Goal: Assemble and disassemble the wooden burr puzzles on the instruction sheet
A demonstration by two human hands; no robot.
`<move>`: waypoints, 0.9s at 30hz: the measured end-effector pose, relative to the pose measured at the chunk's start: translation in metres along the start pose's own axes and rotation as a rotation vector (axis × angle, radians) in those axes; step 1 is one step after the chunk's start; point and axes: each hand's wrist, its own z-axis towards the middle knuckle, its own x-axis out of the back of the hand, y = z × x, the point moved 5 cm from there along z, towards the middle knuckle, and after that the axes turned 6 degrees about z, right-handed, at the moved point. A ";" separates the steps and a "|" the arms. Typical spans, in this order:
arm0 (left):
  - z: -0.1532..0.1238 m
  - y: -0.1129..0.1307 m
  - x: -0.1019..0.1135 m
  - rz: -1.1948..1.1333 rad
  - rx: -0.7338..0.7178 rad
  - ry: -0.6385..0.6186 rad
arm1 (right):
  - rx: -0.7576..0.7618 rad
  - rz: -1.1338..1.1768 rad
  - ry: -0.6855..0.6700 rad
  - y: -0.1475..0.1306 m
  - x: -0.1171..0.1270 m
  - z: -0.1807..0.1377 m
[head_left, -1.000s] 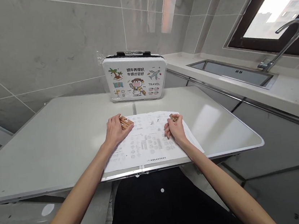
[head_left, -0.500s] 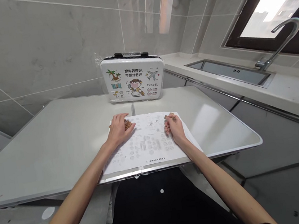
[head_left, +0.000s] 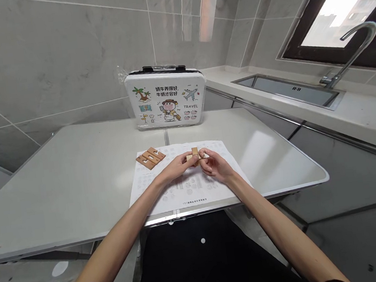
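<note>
Over the middle of a printed paper sheet (head_left: 168, 203), both hands meet at crossed wooden puzzle pieces (head_left: 194, 150). My left hand (head_left: 177, 165) is closed on them, thumb and fingers pressing from the left. From the right, my right hand (head_left: 217, 166) pinches the same light wooden pieces with its fingers curled. How the pieces join is partly hidden by the fingers. Several flat, notched wooden puzzle pieces (head_left: 151, 158) lie side by side at the sheet's upper left corner, apart from both hands.
A white case (head_left: 169, 97) with cartoon prints and a black handle stands at the back of the folding table (head_left: 59, 184). Past the right edge run a counter with a sink (head_left: 284, 90) and a curved tap (head_left: 364, 41). A tiled wall (head_left: 77, 49) rises behind.
My left hand has left the flat wooden pieces at the left and moved right. My right hand has come inward, and both now hold crossed wooden pieces together.
</note>
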 end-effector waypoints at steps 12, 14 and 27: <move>-0.012 0.002 0.020 -0.033 -0.068 0.306 | 0.003 -0.150 0.062 0.017 0.008 0.011; -0.012 0.003 0.022 -0.034 -0.065 0.304 | -0.016 -0.154 0.020 0.017 0.006 0.009; -0.016 0.010 0.022 0.062 -0.070 0.300 | 0.081 -0.276 0.076 0.010 0.001 0.004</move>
